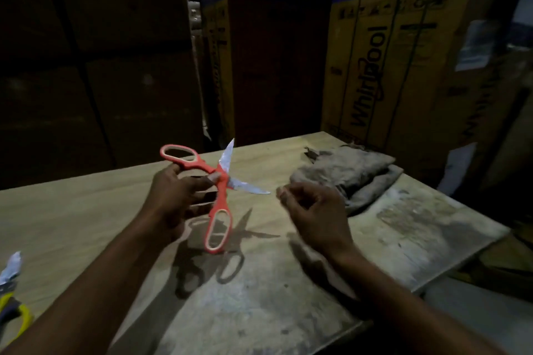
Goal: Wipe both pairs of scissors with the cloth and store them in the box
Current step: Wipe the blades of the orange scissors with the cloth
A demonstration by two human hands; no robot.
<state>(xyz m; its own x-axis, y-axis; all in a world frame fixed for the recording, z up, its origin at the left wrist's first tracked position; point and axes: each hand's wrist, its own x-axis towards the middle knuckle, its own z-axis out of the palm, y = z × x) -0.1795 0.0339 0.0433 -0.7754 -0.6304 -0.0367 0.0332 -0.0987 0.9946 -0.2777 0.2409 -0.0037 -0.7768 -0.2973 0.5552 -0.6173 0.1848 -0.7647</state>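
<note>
My left hand (173, 196) holds the orange scissors (219, 190) above the table, thumb near the pivot and fingers round one handle. The blades are spread wide, one pointing up and one pointing right. My right hand (311, 210) hovers just right of the lower blade tip with its fingers loosely curled, holding nothing. The grey cloth (343, 173) lies crumpled on the table behind my right hand. Yellow-handled scissors (11, 297) lie at the table's left edge, partly cut off by the frame. No storage box is identifiable on the table.
The wooden table (86, 210) has a worn, stained patch at the right front. Tall cardboard appliance cartons (403, 66) stand close behind it. The table's right edge drops off near the cloth.
</note>
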